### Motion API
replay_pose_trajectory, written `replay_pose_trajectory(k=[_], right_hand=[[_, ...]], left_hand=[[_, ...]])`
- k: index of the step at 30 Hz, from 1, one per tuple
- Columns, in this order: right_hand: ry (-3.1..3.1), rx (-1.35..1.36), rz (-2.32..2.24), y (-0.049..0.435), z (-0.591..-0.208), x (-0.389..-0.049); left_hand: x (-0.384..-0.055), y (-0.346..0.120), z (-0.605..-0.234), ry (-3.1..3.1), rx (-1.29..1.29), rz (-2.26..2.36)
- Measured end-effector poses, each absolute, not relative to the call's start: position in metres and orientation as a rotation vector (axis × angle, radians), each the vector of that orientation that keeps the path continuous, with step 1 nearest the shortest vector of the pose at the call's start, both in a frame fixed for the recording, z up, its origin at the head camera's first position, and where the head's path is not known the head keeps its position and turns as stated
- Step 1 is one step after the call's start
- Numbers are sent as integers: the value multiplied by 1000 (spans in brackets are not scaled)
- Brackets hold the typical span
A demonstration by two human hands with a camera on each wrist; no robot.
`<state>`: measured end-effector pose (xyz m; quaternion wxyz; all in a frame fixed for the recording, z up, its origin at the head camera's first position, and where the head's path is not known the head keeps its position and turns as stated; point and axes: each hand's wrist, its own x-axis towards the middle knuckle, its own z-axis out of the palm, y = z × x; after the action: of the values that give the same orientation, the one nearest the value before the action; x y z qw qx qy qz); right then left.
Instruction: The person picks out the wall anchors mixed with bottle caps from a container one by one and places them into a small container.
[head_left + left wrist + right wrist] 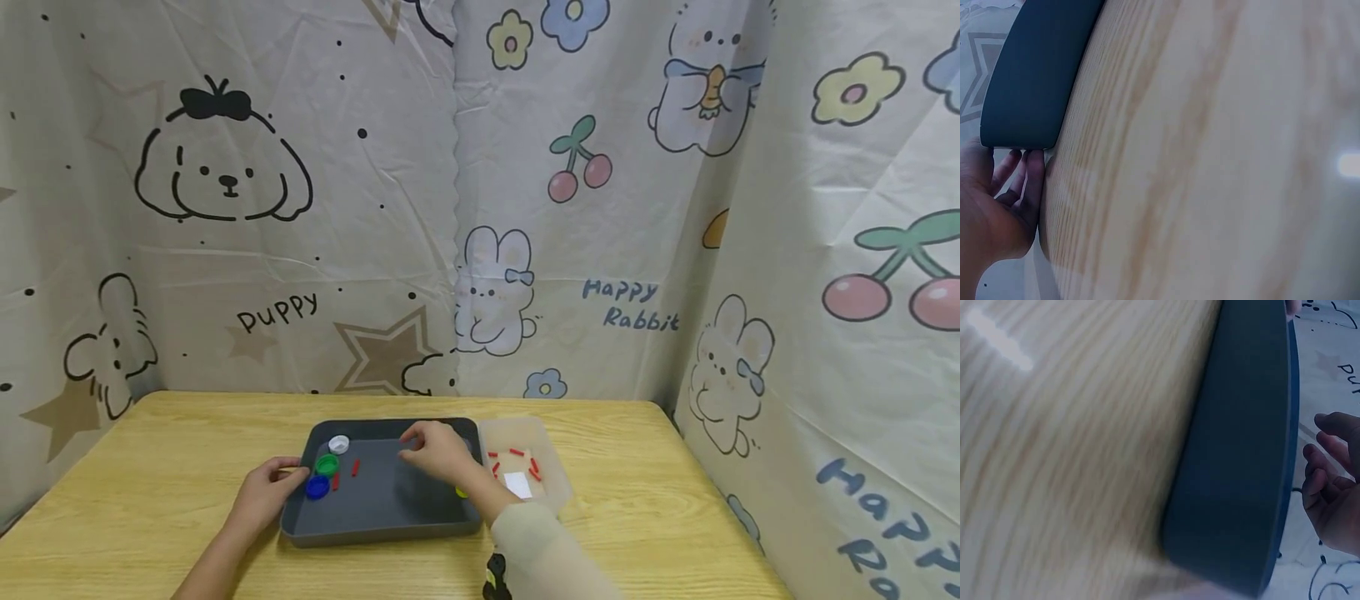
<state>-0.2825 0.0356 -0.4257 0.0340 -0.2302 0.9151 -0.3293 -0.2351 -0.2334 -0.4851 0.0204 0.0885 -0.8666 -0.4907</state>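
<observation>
A dark grey tray [382, 510] lies on the table. My left hand [266, 493] is at its left side; in the left wrist view, fingertips [1034, 156] touch the tray's end wall. Over the tray's right half hovers my right hand [438, 454], thumb and fingers bent and apart, with nothing visible between them. Along the tray's left side sit a white cap [339, 444], a green cap [327, 465] and a blue cap [317, 487]. Two short red sticks [356, 468] lie beside them. A yellow cap [462, 492] is partly hidden by the right forearm.
Against the tray's right side stands a translucent container [553, 454] holding several red sticks [517, 452] and a white square [517, 484]. The wooden table [637, 500] reaches back to a printed curtain [375, 250], which also hangs along the right.
</observation>
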Motion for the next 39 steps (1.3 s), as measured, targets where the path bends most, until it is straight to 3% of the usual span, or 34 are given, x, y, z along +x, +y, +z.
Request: replay_pose_trajectory(k=[19, 39], right_hand=[[2863, -531, -950, -25, -452, -275], [2907, -480, -920, -43, -473, -276]], left_hand=[[-234, -235, -486, -2661, 282, -1537], [-236, -236, -487, -2645, 297, -1561]])
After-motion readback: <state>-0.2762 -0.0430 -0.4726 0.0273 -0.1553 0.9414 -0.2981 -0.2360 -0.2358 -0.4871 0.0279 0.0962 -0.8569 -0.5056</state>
